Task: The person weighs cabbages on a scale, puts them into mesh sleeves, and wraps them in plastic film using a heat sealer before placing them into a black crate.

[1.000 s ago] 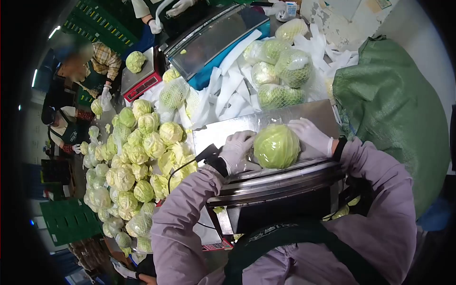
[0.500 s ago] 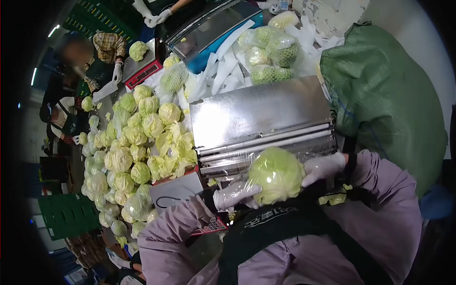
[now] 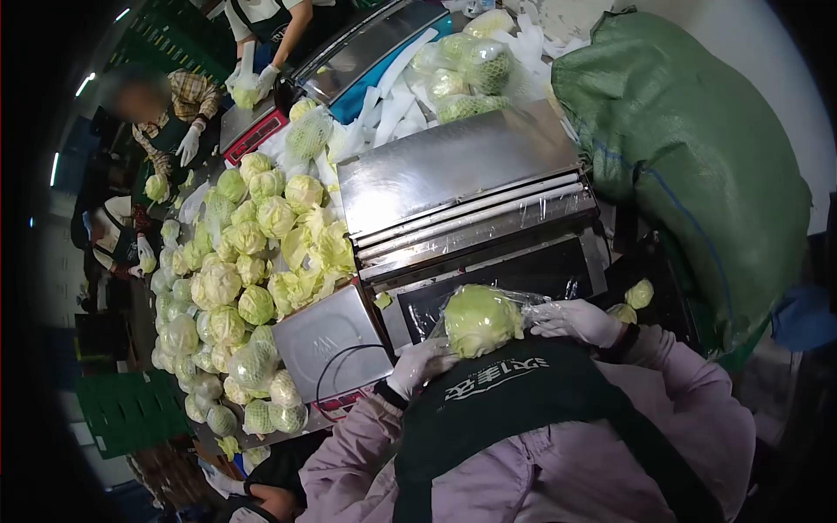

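At near centre, before the apron (image 3: 545,383): one cabbage (image 3: 481,324), wrapped in clear film (image 3: 528,302). Left hand (image 3: 421,366) and right hand (image 3: 579,322): fingers curled, gripping film at either side. Risk: tearing or cabbage dropping, if pulled unevenly.

Your wrapped cabbage (image 3: 482,322) now off the metal plate (image 3: 462,166) and close to your apron (image 3: 514,388), clear film (image 3: 535,312) bunched toward your right grip (image 3: 582,323), a co-worker's gloved hands (image 3: 267,80) at the red scale (image 3: 255,139).
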Demonstrator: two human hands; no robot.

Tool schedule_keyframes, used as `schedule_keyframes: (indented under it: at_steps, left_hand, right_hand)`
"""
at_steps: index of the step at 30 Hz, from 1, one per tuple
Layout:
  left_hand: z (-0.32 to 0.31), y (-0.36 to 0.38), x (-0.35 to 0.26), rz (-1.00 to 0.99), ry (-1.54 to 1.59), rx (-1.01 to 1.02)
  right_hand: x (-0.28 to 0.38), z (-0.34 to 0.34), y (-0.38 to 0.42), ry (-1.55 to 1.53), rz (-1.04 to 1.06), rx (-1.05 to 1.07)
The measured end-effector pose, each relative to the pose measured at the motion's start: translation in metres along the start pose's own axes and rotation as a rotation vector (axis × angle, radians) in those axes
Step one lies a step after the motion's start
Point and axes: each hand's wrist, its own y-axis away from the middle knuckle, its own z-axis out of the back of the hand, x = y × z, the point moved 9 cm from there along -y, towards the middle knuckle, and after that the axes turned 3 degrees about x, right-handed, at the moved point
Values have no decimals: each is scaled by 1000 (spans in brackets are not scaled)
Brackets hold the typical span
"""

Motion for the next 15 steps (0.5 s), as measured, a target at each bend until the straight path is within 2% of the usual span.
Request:
schedule_keyframes:
  at_steps: [1,2,4,5,6,8,9,10,12,13,14,15]
  left_hand:
    - [8,7,3,-41,144,-40]
    - [10,15,9,-38,138,-39]
    - [4,34,4,-150,454,29]
    - [3,40,4,-144,413,-80]
    - [2,36,13,-139,411,-83]
    - [20,35,4,-455,-122,-299]
    - [29,30,8,-517,29,-387]
    - [31,26,7,-517,29,-394]
    - [37,23,0,-639,272,-363]
    - [46,15,14,-471,503,-384]
    - [52,13,20,-467,503,-382]
    - [55,8,34,-374,417,-344]
  right_hand:
    - [7,-4,12,-7,61,-25]
    - [4,-6,19,-11,65,-27]
    - [3,-22,31,-58,129,-5]
    - [17,-34,40,337,278,-160]
    - [10,-39,36,332,276,-160]
    - [17,-45,35,714,443,-313]
    - [25,-52,34,711,521,-387]
    - [31,-55,34,708,520,-380]
    - [49,-32,45,346,558,-551]
    - [49,-14,43,163,559,-613]
    - [36,14,39,212,501,-617]
    - [9,39,30,104,370,-583]
